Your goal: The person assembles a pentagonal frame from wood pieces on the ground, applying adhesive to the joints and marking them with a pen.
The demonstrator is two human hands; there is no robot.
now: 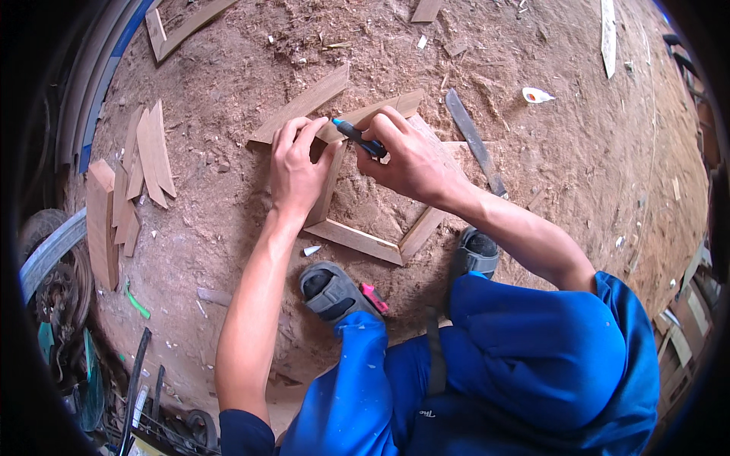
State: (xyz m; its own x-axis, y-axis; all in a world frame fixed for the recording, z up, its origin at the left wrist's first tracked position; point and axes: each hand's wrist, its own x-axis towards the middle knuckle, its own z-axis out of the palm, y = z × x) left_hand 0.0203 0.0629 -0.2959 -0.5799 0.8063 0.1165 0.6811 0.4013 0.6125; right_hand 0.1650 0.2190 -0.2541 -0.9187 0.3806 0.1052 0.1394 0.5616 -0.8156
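Note:
My right hand (pixel 411 156) grips a slim black tool (pixel 357 138) with a light blue end, shaped like a marker or cutter; its exact kind is unclear. That blue end is close to a corner of a many-sided wooden frame (pixel 357 239) lying on the ground. At this corner my left hand (pixel 296 167) pinches the frame's wood between thumb and forefinger. A loose wooden strip (pixel 304 102) lies just beyond my left fingers. Both hands partly hide the frame's upper strips.
A flat metal blade (pixel 475 140) and a white glue bottle (pixel 537 95) lie to the right. Wood offcuts (pixel 152 156) and a thick board (pixel 102 224) are at left. By my sandalled foot (pixel 332 290) is a pink tool (pixel 373 298). Sawdust covers the ground.

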